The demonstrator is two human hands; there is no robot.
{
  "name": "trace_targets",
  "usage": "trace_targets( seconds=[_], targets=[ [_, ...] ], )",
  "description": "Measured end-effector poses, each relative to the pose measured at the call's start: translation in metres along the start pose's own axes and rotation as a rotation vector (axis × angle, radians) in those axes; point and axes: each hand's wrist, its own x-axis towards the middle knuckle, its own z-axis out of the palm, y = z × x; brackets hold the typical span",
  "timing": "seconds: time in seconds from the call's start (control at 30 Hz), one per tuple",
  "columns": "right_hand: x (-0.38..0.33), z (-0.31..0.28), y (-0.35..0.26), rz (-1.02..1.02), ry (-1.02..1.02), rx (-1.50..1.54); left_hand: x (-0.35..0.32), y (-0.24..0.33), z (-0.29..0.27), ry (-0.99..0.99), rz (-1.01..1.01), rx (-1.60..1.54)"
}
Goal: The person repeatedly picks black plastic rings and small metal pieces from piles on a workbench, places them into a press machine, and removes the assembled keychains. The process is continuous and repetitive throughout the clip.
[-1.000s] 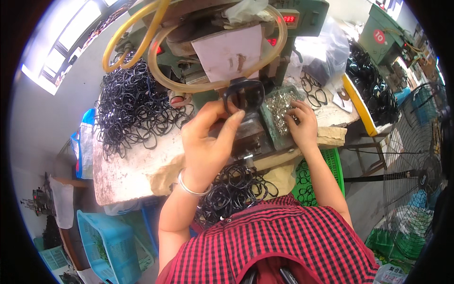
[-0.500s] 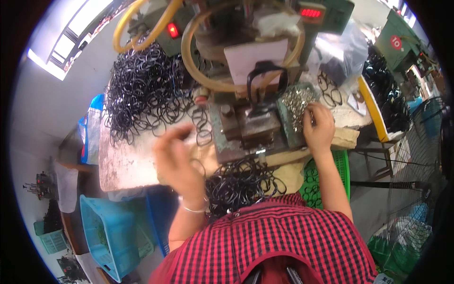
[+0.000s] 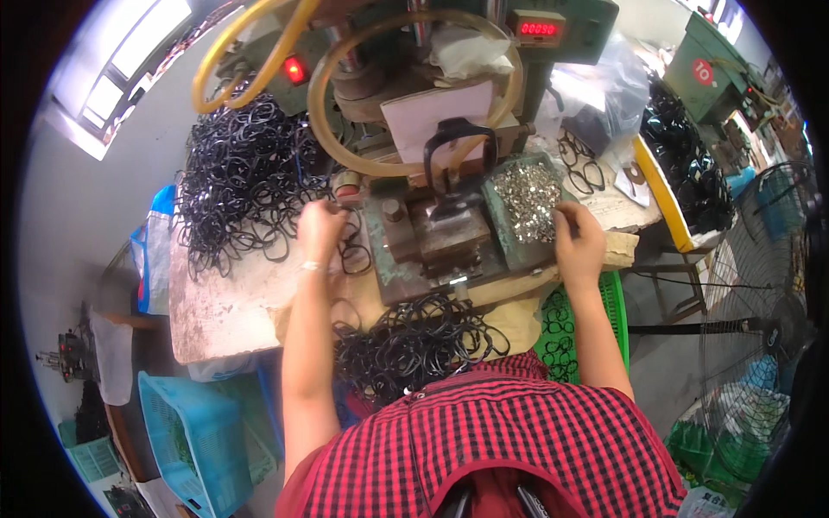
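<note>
My left hand (image 3: 319,233) is closed, its fingertips together at the upper end of a black double-looped piece (image 3: 355,257) like a spectacle frame. Whether they grip this piece is hidden. On the right, my right hand (image 3: 580,243) rests at the edge of a tray (image 3: 508,226) of small shiny metal parts (image 3: 528,198). Its thumb and fingers are pinched, and anything between them is too small to make out. Between my hands stands a press with a metal jig block (image 3: 453,235) and an upright black loop handle (image 3: 460,129).
A large heap of black looped pieces (image 3: 246,173) covers the table's left back. Another pile (image 3: 423,341) lies at the front edge, before my body. A yellow hose (image 3: 315,112) curves around the press. Baskets, blue (image 3: 194,440) and green (image 3: 615,311), stand below; a fan (image 3: 760,285) is at right.
My left hand has moved forward from in front of the press to the black looped pieces, its fingers closing. My right hand has drawn slightly back from the metal parts to the tray's edge.
</note>
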Motion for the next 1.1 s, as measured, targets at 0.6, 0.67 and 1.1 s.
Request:
trace_targets(
  seconds=[0.6, 0.67, 1.1],
  targets=[
    [0.021, 0.047, -0.101, 0.105, -0.309, 0.666, -0.094, 0.019, -0.052, 0.152, -0.052, -1.300],
    [0.017, 0.050, -0.102, 0.177, -0.262, 0.734, -0.102, 0.019, -0.050, 0.207, -0.007, -1.261],
    [0.008, 0.039, -0.146, 0.420, -0.360, 1.141, -0.101, 0.124, -0.136, 0.430, 0.605, -1.237]
  ],
)
